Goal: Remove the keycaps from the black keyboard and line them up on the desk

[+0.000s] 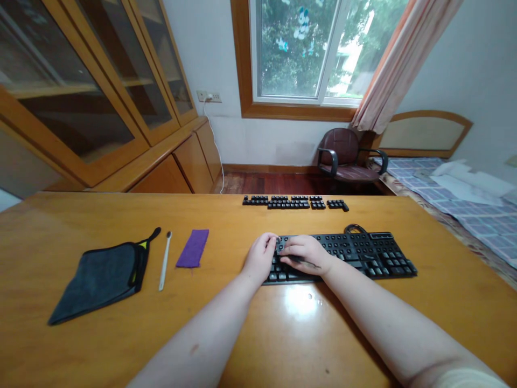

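A black keyboard (347,249) lies on the wooden desk. Keycaps are off its upper rows, while caps remain on the lower rows and part of the number pad. At its left end, my left hand (260,256) is closed on the keyboard's edge, thumb near the top left corner. My right hand (305,254) rests over the left part of the keys, fingers curled down. Something thin and dark shows under its palm, too hidden to name. Along the desk's far edge, loose black keycaps (288,205) are laid out in rows.
Left on the desk (121,345) lie a dark grey cloth (107,272), a white toothbrush (164,264) and a purple cloth (194,248). The keyboard's coiled cable (355,228) sits behind it. Beyond the desk stand a chair (343,153) and a glass-door cabinet (117,70).
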The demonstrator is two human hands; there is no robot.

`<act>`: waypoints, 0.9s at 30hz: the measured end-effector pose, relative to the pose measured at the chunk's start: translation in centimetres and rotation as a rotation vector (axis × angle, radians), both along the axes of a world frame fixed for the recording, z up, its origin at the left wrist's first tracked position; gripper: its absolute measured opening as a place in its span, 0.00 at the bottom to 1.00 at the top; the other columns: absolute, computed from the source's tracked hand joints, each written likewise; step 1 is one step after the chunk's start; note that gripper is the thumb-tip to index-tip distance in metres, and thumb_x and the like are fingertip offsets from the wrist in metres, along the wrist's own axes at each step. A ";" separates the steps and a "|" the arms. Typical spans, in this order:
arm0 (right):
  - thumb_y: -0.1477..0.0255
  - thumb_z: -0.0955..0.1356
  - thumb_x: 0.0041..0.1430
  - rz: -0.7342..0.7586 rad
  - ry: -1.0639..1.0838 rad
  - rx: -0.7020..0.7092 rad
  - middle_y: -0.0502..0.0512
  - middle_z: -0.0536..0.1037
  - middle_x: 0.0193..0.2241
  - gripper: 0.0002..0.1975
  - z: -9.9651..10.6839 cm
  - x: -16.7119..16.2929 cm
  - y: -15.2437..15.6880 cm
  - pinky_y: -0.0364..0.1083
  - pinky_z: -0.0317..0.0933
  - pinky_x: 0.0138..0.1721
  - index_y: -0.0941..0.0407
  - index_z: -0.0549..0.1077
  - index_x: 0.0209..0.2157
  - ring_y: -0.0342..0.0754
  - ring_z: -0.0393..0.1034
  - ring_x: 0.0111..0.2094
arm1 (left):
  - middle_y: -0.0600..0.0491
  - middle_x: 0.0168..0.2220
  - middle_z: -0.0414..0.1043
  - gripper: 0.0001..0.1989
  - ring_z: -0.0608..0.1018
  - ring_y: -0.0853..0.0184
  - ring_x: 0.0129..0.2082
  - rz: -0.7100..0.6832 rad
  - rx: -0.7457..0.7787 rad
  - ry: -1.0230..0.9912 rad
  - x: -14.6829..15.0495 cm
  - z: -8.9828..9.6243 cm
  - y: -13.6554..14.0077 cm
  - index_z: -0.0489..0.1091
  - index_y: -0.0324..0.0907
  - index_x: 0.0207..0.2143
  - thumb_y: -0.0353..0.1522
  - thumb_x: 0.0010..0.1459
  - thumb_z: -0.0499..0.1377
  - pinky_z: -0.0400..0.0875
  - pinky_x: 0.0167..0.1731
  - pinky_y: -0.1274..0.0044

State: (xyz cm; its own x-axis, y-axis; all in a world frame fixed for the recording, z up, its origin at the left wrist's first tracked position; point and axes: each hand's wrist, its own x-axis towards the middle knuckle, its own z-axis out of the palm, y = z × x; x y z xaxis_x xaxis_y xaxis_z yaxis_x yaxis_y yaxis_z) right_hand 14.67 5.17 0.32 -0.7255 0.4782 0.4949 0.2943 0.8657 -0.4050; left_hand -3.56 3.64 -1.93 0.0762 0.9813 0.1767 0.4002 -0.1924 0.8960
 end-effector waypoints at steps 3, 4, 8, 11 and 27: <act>0.62 0.58 0.63 -0.040 0.121 -0.089 0.56 0.74 0.30 0.17 0.1 0.3 0.0 0.45 0.64 0.36 0.55 0.74 0.32 0.45 0.69 0.32 | 0.53 0.35 0.73 0.13 0.74 0.66 0.38 -0.004 -0.003 -0.027 -0.1 0.1 -0.1 0.68 0.43 0.35 0.37 0.62 0.46 0.67 0.40 0.76; 0.62 0.57 0.64 -0.089 0.181 -0.104 0.57 0.74 0.31 0.19 0.0 0.4 0.0 0.46 0.65 0.38 0.56 0.73 0.32 0.46 0.69 0.34 | 0.53 0.35 0.73 0.14 0.74 0.66 0.38 -0.009 -0.001 -0.027 -0.1 0.1 -0.2 0.68 0.43 0.35 0.37 0.62 0.46 0.67 0.40 0.76; 0.65 0.56 0.65 -0.347 0.308 -0.052 0.58 0.74 0.33 0.16 -0.2 0.5 0.1 0.48 0.64 0.40 0.55 0.72 0.37 0.48 0.69 0.37 | 0.53 0.36 0.74 0.13 0.74 0.65 0.38 -0.032 0.001 0.014 0.0 0.4 -0.2 0.69 0.43 0.35 0.37 0.62 0.47 0.67 0.41 0.75; 0.64 0.61 0.62 -0.376 0.125 0.010 0.56 0.73 0.29 0.13 -0.3 0.2 0.0 0.44 0.63 0.33 0.54 0.72 0.41 0.46 0.68 0.31 | 0.53 0.36 0.74 0.12 0.74 0.65 0.39 -0.045 0.005 0.027 0.1 0.4 -0.2 0.70 0.43 0.36 0.36 0.61 0.48 0.67 0.41 0.75; 0.65 0.65 0.56 -0.594 -0.057 -0.016 0.52 0.75 0.25 0.12 0.7 -0.9 1.9 0.42 0.61 0.29 0.55 0.74 0.39 0.44 0.69 0.26 | 0.51 0.39 0.75 0.12 0.75 0.65 0.40 -0.039 0.004 0.029 0.3 0.2 -0.2 0.71 0.42 0.41 0.33 0.60 0.50 0.69 0.41 0.74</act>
State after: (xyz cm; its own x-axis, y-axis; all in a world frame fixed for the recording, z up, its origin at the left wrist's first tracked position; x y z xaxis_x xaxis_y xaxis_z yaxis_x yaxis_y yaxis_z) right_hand 13.77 7.05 1.02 -0.3568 0.8171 0.4529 0.7477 0.5404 -0.3859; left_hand -3.23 3.46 -1.70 0.1196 0.9769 0.1773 0.4184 -0.2115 0.8833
